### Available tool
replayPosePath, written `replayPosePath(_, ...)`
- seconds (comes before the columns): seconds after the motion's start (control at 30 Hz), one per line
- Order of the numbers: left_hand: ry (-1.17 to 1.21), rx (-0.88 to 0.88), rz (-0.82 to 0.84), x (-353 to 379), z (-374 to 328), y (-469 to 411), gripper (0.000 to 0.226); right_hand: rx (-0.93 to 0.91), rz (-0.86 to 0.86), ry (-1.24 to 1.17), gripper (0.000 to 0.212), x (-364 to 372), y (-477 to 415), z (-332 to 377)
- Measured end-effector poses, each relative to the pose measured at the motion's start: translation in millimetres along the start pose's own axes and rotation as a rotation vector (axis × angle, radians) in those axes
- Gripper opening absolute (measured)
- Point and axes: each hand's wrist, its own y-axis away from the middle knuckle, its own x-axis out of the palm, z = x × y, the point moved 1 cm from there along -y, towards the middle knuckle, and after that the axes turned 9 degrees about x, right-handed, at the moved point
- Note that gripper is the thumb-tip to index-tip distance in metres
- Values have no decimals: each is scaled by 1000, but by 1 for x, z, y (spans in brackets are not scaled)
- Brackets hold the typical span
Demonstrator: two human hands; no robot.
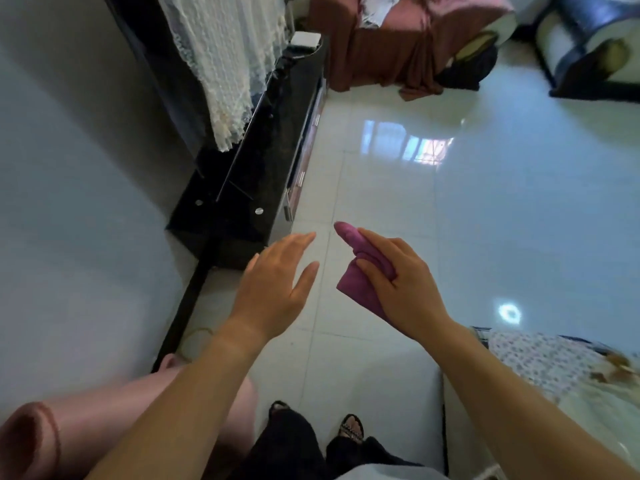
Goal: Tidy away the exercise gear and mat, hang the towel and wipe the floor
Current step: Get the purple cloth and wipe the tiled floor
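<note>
Your right hand [405, 289] grips the folded purple cloth [360, 271]; your left hand [277, 282] is spread, empty. Likely step: wiping the floor [485, 220]; lower the cloth flat.

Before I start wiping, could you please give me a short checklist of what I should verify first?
1. Grip on the purple cloth: ok, the right hand holds it with fingers curled round it.
2. Left hand free: ok, its fingers are straight and hold nothing.
3. Pink mat rolled: ok, it lies rolled at lower left by the wall.
4. Mat put away: cannot tell.
5. Floor ahead free of gear: ok, bare glossy tile shows in front of the hands.
6. Cloth damp enough to wipe: cannot tell.
</note>
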Motion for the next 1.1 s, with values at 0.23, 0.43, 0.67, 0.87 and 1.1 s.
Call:
replayPosePath(0.23,16,175,78,9,17,-105,56,118,-150,-13,40,-16,-62,-14)
replayPosePath(0.43,9,290,153,-2,41,-199,55,182,-273,-33,40,-23,-132,-2)
replayPosePath(0.67,8,385,226,0,59,-276,56,251,-396,-37,39,-28,-186,-4)
replayPosePath(0.87,52,453,267,21,45,-328,51,307,-444,-47,39,-43,-213,-26)
replayPosePath(1.1,55,499,318,66,14,-406,48,364,-514,-74,38,-87,-257,-75)
